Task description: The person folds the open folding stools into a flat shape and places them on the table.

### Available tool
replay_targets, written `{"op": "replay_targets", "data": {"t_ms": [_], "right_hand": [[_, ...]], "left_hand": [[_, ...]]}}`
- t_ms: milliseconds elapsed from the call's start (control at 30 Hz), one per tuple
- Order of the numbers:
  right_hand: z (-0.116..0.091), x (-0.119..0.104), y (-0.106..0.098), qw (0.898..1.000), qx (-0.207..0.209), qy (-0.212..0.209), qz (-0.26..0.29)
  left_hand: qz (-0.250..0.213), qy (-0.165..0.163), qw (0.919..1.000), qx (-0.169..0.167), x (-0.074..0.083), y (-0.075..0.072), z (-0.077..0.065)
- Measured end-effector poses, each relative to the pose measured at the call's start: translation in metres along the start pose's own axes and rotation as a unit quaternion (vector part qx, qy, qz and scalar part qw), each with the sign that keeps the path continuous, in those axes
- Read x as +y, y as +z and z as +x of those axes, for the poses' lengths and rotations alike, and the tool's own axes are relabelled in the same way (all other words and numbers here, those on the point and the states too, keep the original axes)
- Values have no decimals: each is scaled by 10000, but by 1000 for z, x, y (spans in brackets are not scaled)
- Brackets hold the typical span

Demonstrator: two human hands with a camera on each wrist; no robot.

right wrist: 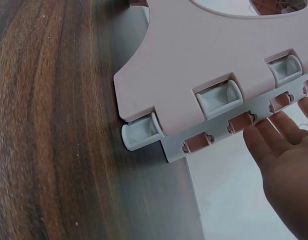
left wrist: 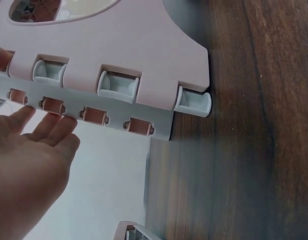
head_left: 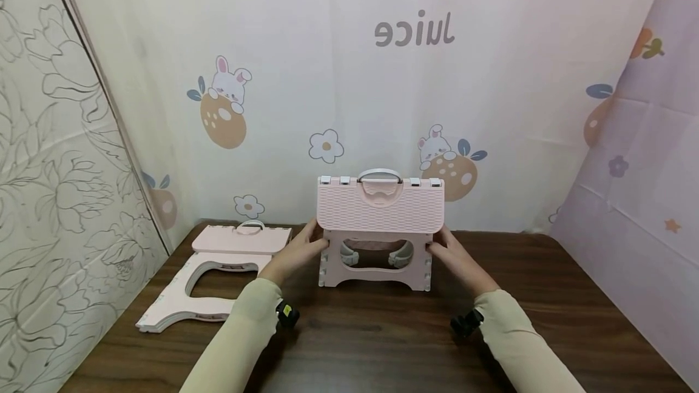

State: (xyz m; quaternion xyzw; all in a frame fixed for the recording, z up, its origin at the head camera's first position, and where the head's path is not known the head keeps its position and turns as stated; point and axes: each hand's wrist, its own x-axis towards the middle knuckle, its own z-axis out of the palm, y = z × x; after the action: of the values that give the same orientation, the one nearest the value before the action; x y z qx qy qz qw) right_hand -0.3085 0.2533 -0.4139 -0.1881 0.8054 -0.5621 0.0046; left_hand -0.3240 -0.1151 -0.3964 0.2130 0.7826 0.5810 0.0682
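A pink folding stool [head_left: 338, 214] stands upright on the table in the head view, its textured seat panel hanging over the front of the legs. A white carry handle [head_left: 379, 171] arches from its top edge. My left hand [head_left: 297, 252] holds the stool's left side, thumb in front and fingers behind. On the opposite side, my right hand [head_left: 457, 259] holds it in the same way. Both wrist views show fingertips against the rear panel [left wrist: 161, 117], beside grey hinge pieces [right wrist: 221, 99]. The right thumb is out of sight in the right wrist view.
A second pink folding stool [head_left: 240, 240] lies folded flat on the table's left part. The dark wooden table [head_left: 377, 344] extends in front of me. Behind it hangs a printed curtain [head_left: 284, 77]; more fabric [head_left: 644, 199] hangs at the right.
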Motion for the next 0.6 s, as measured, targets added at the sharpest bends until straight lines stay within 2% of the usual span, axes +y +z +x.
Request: {"op": "replay_targets", "data": {"t_ms": [267, 600], "right_hand": [[0, -1, 2, 9999, 27, -126, 20], [-2, -4, 4, 9997, 211, 5, -108]], "left_hand": [[51, -63, 9999, 105, 1, 1, -2], [114, -117, 9998, 135, 3, 2, -4]]}}
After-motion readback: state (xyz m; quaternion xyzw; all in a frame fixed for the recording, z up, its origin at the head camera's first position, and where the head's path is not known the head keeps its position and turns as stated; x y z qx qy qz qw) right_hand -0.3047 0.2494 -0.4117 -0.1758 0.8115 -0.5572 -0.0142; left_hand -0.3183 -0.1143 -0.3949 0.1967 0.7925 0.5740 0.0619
